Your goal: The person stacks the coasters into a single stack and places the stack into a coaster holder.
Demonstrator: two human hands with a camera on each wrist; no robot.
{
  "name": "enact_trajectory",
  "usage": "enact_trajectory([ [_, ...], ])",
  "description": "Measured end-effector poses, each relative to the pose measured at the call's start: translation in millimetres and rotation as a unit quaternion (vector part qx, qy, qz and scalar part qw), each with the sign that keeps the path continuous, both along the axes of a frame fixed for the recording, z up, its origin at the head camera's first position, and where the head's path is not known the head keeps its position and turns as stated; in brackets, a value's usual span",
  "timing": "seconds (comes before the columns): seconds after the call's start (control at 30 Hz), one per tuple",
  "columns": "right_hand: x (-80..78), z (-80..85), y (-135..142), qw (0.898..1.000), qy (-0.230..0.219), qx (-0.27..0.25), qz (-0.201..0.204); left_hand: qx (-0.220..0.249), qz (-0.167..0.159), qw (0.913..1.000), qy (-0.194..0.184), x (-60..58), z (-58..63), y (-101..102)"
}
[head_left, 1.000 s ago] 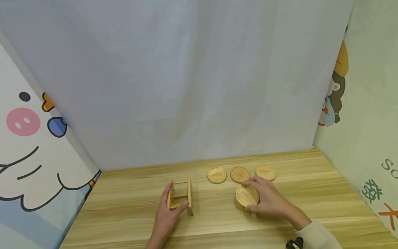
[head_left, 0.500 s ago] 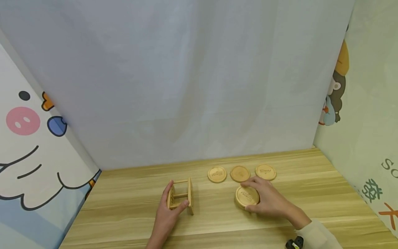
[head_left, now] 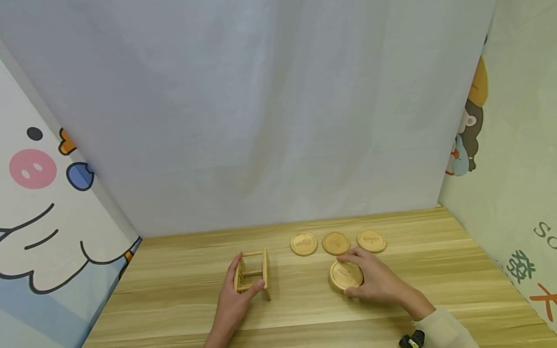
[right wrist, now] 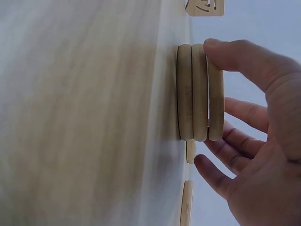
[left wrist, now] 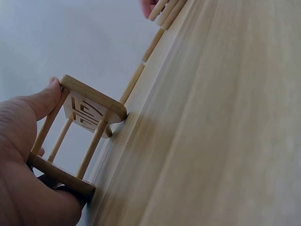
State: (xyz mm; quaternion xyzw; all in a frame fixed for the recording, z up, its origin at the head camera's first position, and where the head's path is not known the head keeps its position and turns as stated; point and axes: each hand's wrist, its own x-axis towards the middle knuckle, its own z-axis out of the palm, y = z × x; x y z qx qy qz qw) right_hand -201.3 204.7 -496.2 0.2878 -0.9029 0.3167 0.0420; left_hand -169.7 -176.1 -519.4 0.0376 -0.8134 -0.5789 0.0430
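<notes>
In the head view my left hand (head_left: 230,302) holds a small wooden coaster holder (head_left: 267,274), thumb on one side and fingers on the other. Dowels join its two end panels, and the left wrist view shows slots cut in a panel (left wrist: 87,110). My right hand (head_left: 378,280) grips the rim of a round wooden coaster (head_left: 346,274) on top of a stack. The right wrist view shows three coasters in that stack. A thin gap separates the top coaster (right wrist: 216,103) from the middle coaster (right wrist: 200,94). Lettering marks the top face.
Behind the stack, three single coasters lie in a row: a left one (head_left: 303,244), a darker middle one (head_left: 335,243) and a right one (head_left: 372,240). The wood-grain table (head_left: 183,290) meets a pale curtain (head_left: 278,145) at the back. Cartoon-printed panels flank both sides.
</notes>
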Motion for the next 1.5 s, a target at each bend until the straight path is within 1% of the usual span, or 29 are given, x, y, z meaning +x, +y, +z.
enact_trajectory([
  [0.57,0.3,0.6,0.5,1.0,-0.023,-0.003,0.004,-0.003,-0.001,1.0,0.0,-0.3,-0.9,-1.2],
  [0.87,1.2,0.6,-0.4,1.0,-0.02,-0.004,-0.001,0.001,-0.001,1.0,-0.006,0.0,0.3,-1.1],
  [1.13,-0.2,1.1,1.4,0.999,-0.032,-0.006,0.007,0.004,-0.002,1.0,-0.006,-0.3,0.8,-1.1],
  [1.3,-0.7,1.5,2.7,0.999,-0.028,-0.008,0.012,0.0,0.0,1.0,-0.003,0.1,1.6,-0.8],
  [1.43,-0.2,1.9,2.3,1.0,-0.021,-0.013,0.005,0.002,-0.001,1.0,-0.005,0.7,2.4,-0.6],
  [1.5,0.3,2.2,1.9,1.0,-0.026,-0.016,-0.003,0.003,-0.002,1.0,-0.007,0.9,2.4,-0.6],
])
